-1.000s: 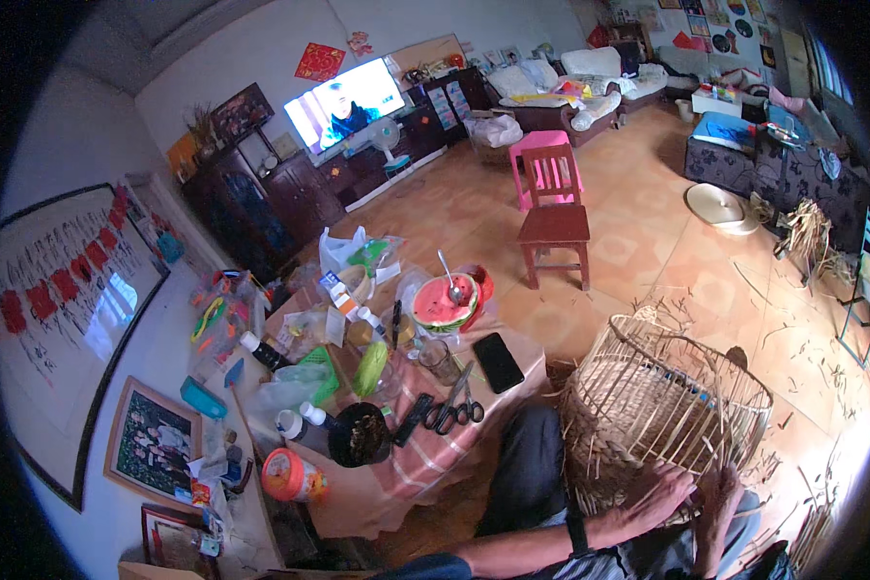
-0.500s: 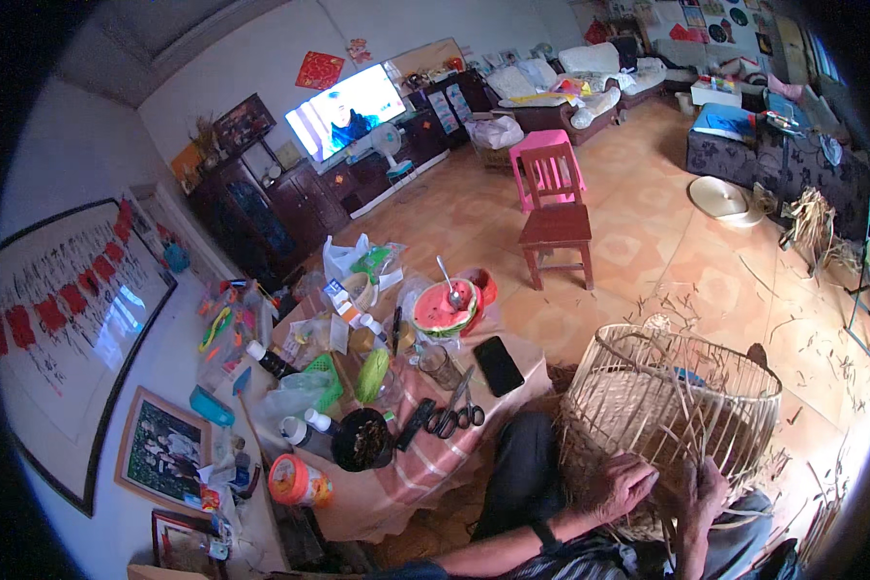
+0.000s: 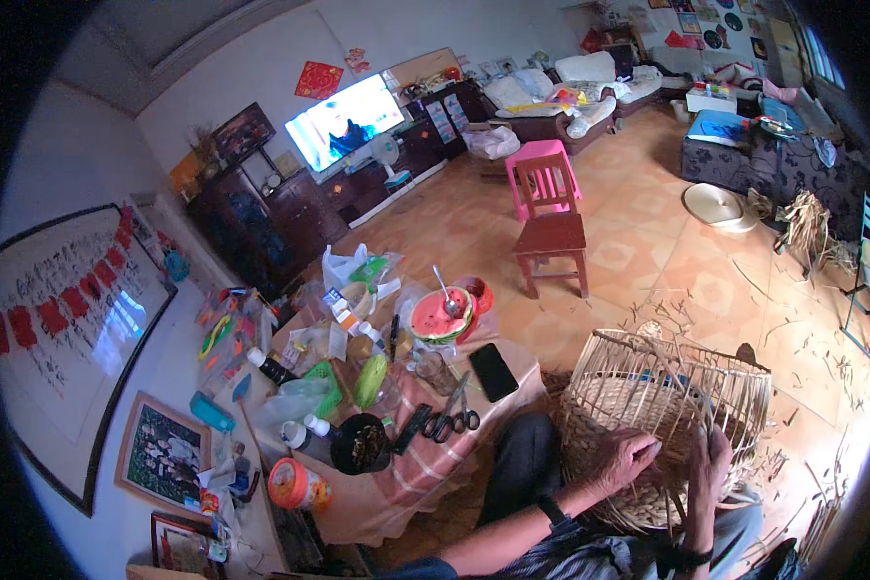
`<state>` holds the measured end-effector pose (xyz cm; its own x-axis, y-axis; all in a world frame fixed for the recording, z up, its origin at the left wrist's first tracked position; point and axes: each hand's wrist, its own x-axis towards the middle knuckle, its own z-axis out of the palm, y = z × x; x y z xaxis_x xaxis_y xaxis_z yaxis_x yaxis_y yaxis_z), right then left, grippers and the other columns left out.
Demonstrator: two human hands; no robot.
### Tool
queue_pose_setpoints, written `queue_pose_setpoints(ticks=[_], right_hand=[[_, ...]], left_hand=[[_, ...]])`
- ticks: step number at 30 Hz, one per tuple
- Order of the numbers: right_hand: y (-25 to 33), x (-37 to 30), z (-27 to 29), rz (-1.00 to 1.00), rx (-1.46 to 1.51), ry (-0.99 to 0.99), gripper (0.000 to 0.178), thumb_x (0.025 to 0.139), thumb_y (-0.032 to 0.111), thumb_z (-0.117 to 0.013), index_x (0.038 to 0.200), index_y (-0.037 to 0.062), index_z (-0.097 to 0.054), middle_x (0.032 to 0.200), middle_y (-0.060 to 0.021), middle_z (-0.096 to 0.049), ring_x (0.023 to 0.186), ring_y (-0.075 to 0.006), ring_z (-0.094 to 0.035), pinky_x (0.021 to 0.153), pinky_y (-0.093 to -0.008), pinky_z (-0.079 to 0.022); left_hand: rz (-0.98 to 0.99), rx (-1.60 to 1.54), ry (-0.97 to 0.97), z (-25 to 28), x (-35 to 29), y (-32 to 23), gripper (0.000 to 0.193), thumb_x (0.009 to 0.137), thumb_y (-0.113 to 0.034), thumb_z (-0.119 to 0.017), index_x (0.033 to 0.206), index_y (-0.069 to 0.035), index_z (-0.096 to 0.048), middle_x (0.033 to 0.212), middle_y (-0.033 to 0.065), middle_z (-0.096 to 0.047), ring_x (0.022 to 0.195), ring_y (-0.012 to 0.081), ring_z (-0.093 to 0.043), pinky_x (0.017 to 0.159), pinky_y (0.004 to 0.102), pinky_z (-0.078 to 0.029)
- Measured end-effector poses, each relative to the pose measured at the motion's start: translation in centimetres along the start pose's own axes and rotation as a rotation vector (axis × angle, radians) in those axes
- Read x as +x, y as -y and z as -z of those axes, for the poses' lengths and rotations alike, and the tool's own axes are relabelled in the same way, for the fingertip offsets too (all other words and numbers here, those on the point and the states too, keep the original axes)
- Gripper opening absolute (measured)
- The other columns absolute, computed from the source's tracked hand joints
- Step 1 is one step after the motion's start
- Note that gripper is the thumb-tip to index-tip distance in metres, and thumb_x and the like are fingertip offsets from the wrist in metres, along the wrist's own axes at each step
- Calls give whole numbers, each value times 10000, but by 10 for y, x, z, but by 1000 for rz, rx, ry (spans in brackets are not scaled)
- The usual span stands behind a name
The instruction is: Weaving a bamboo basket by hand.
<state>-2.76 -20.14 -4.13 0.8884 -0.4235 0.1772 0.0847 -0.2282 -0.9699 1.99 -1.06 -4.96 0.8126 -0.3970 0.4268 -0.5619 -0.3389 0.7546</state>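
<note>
A round wicker basket (image 3: 604, 411), with a woven lower wall and bare upright stakes above it, rests tilted in my lap between my legs. My left hand (image 3: 630, 458) is at its near side, fingers curled and pinched together; whatever lies between them is too small to make out. Close to its right, my right hand (image 3: 710, 456) is closed around a pale weaving strand (image 3: 703, 411) that rises along the near stakes. Long strands arch over the basket's opening, and part of its near wall is hidden behind my hands.
To my left stands a cluttered table (image 3: 449, 454) with scissors (image 3: 451, 421), a phone (image 3: 494, 372), a cut watermelon (image 3: 442, 316) and a black bowl (image 3: 362, 441). Ahead is a wooden chair (image 3: 551, 237). Plant scraps litter the floor on the right, near a dried bundle (image 3: 804, 227).
My right hand has risen slightly along the strand, and its wrist now shows more. The basket's opening tips a little more toward me. My left hand stays nearly in place.
</note>
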Motion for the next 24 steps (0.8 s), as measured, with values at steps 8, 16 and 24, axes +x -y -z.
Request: queue_pose_setpoints(ticks=[8, 16, 24], right_hand=[[-24, -68, 5, -83, 237, -96, 199, 998, 168, -636, 1129, 21, -613, 881, 9, -565, 683, -79, -490, 571, -265, -413], [45, -52, 12, -383, 137, 327, 284, 940, 242, -751, 937, -41, -725, 769, -30, -694, 686, -103, -563, 602, -285, -465], [20, -77, 49, -514, 413, 161, 268, 1033, 352, -590, 963, 94, -595, 725, 46, -501, 618, -73, -447, 542, -246, -342]], left_hand=[[-35, -15, 100, 14, -11, -16, 194, 945, -232, -687, 970, -40, -698, 901, 128, -707, 871, 320, -694, 788, 408, -522], [33, -26, 110, 14, -7, -27, 163, 882, -175, -721, 949, -29, -688, 847, 182, -696, 854, 388, -668, 806, 477, -512], [164, 1, 154, 18, 0, -40, 123, 856, -134, -750, 908, -31, -710, 798, 177, -698, 799, 371, -680, 732, 451, -511]])
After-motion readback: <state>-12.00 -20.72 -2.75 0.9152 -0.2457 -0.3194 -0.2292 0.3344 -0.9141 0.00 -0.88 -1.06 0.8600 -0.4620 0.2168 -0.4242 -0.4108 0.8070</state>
